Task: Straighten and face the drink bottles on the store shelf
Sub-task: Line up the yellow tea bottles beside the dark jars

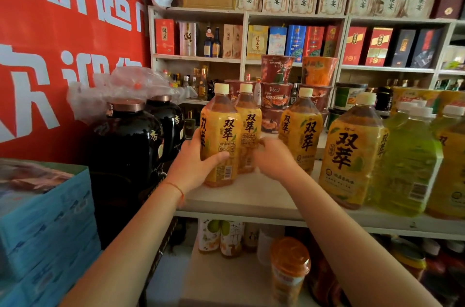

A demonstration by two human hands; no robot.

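L hand [195, 160] grips the orange-yellow plastic tea bottle w/ cream cap [219, 138] near the left end of the white shelf board [264, 202]; its label is part side-on. R hand [273, 155] has fingers curled on a second matching bottle [247, 128] just behind, touching the first. Two more like bottles stand to the right, well apart, labels roughly front. Task looks mid-way: spacing and facing left to do.

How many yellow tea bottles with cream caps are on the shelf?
4. One in the left hand, one behind it by the right hand, one further right, and a big one nearest. More may hide behind the green bottles.
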